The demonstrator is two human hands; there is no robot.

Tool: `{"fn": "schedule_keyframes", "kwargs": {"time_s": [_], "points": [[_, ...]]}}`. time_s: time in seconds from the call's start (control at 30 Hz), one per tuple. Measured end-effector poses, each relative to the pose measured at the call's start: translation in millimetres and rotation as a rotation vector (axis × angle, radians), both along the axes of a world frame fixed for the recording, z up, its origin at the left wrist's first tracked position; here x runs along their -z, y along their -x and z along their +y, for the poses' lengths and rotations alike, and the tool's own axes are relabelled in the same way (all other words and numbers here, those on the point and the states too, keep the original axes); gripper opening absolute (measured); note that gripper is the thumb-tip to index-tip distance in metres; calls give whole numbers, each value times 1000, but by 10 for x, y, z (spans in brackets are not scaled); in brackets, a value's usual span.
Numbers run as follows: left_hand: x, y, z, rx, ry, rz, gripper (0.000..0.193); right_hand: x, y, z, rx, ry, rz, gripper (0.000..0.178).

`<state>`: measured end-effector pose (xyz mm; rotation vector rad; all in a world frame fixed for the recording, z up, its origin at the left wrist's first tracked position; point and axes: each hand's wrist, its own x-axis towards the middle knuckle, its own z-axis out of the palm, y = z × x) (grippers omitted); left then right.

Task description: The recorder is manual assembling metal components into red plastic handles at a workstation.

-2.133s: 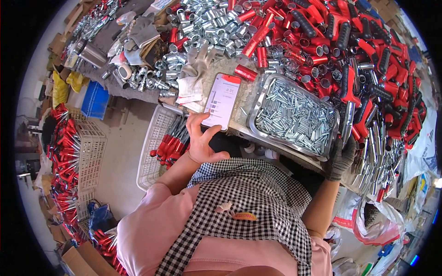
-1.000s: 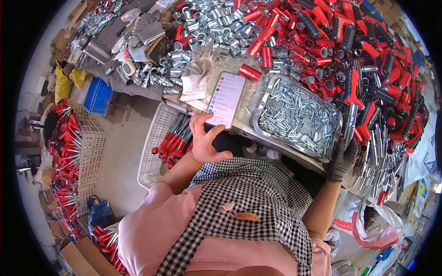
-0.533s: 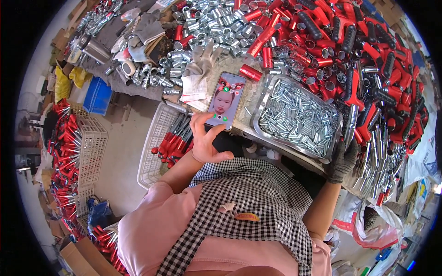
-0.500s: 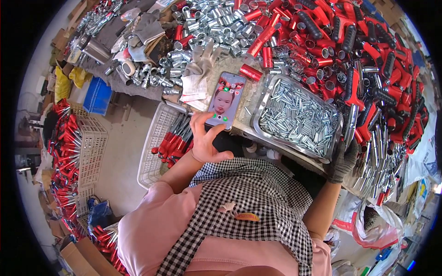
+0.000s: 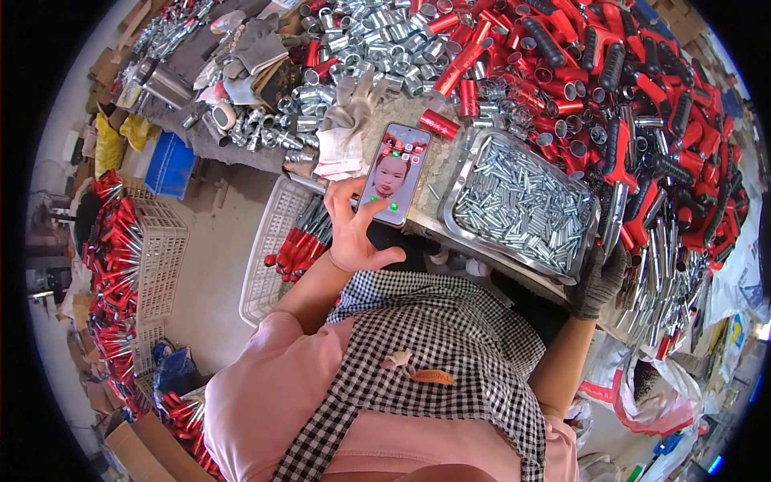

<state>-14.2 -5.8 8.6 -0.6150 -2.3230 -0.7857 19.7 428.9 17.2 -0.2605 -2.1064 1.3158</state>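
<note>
My bare left hand [image 5: 351, 233] is over the lower end of a smartphone [image 5: 393, 173], fingers spread and a fingertip at the screen, which shows a picture and round buttons. The phone lies on the bench edge. My right hand [image 5: 601, 281], in a grey glove, is at the right corner of a metal tray [image 5: 514, 261] full of short silver pins [image 5: 522, 205]. The steel shaft of a red-and-black-handled tool [image 5: 617, 161] runs down between its thumb and fingers, which appear closed round it; the fingertips are partly hidden.
Silver collars [image 5: 377, 48], red sleeves [image 5: 562, 108] and red-handled tools [image 5: 699, 136] heap the bench. Grey gloves [image 5: 353, 108] lie left of the phone. A white basket [image 5: 261, 273] of red-handled pieces stands below the bench. Another crate [image 5: 161, 257] is further left.
My left hand has shifted slightly left and up at the phone's lower end. The phone has barely moved. My right hand remains in place.
</note>
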Motion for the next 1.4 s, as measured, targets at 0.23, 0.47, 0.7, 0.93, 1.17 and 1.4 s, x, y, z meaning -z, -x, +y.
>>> {"fn": "schedule_keyframes", "kwargs": {"time_s": [0.23, 0.47, 0.7, 0.93, 1.17, 1.4], "points": [[-453, 247, 67, 23, 120, -93, 85, 23, -5, 18, -11, 6, 1, 40], [-502, 565, 123, 82, 325, -216, 85, 122, 18, 79, -14, 59, -1, 38], [-440, 653, 109, 78, 313, -239, 83, 211, 29, 171, -7, -20, 39, 40], [-458, 626, 105, 62, 339, -251, 80, 261, 22, 225, 4, -66, 15, 41], [-448, 633, 110, 56, 355, -252, 81, 207, 21, 170, 6, -29, 7, 43], [-453, 656, 109, 51, 366, -251, 81, 92, 33, 42, 1, 118, -9, 43]]}}
